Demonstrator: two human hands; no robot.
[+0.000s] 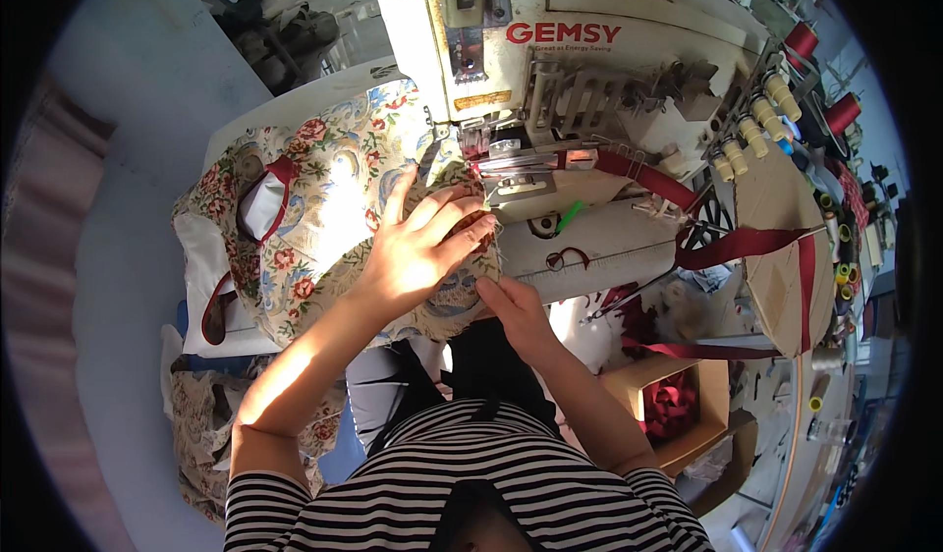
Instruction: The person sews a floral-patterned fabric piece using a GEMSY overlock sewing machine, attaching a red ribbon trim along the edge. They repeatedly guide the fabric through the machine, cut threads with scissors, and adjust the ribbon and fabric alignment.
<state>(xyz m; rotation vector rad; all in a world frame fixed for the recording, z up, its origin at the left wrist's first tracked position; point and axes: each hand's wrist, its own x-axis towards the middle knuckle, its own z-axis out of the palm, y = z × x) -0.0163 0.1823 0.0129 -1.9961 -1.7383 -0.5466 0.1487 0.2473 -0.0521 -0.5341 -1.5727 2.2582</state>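
Observation:
A floral tapestry fabric [314,213] with red and blue flowers lies across the table at the left, its far right part under the needle area of a white sewing machine [629,7]. My left hand [417,243] rests on it, fingers spread and palm down, just short of the presser foot. Nearer to me, my right hand [516,311] pinches the frayed right edge of the same fabric between thumb and fingers. Dark red binding tape [643,174] runs into a metal folder beside the needle. A red-bound opening [265,203] with white lining shows at the fabric's left.
More floral fabric [211,434] hangs below on the left. Right of the machine, red tape [742,248] loops past a cardboard piece [781,257]. An open carton [629,385] with red material stands at lower right. Cream thread cones [766,115] line the far right. A green object [569,217] lies near the machine bed.

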